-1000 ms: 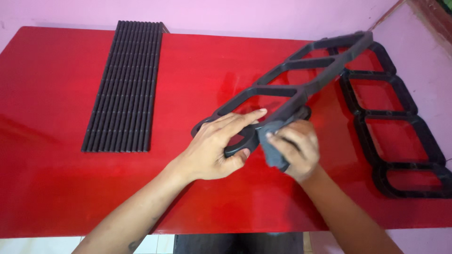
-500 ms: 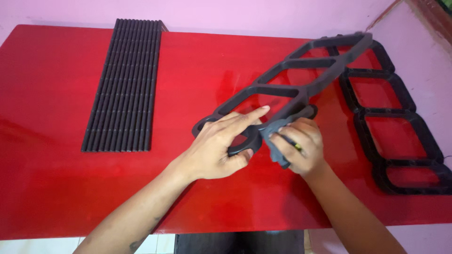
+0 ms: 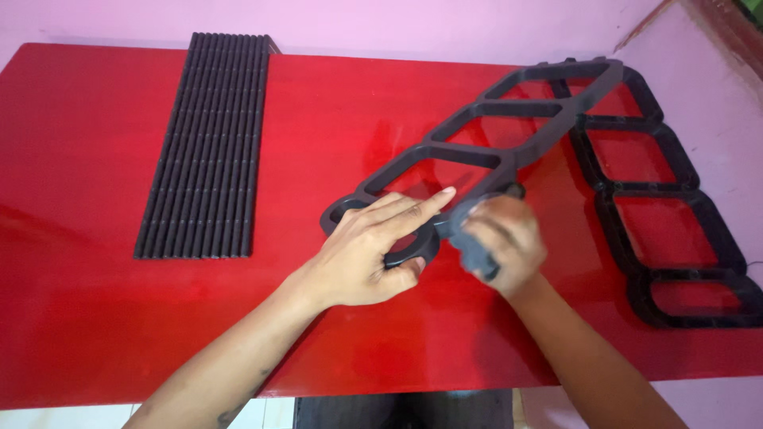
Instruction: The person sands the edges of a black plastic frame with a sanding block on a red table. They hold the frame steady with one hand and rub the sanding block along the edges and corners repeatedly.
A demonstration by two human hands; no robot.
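Away from the grip: a red bench point(image 3: 95, 262), a rack of rods, a spare frame.

Well off to the left of the grip lies a flat row of black ribbed rods point(image 3: 208, 143), packed side by side and running up toward the far edge of the glossy bench. Out to the right of the grip, a second black frame of four rounded square openings point(image 3: 666, 214) lies flat along the bench's right edge. Beyond the far edge rises a pink wall point(image 3: 381, 20), and a brown wooden strip point(image 3: 727, 28) shows at upper right.
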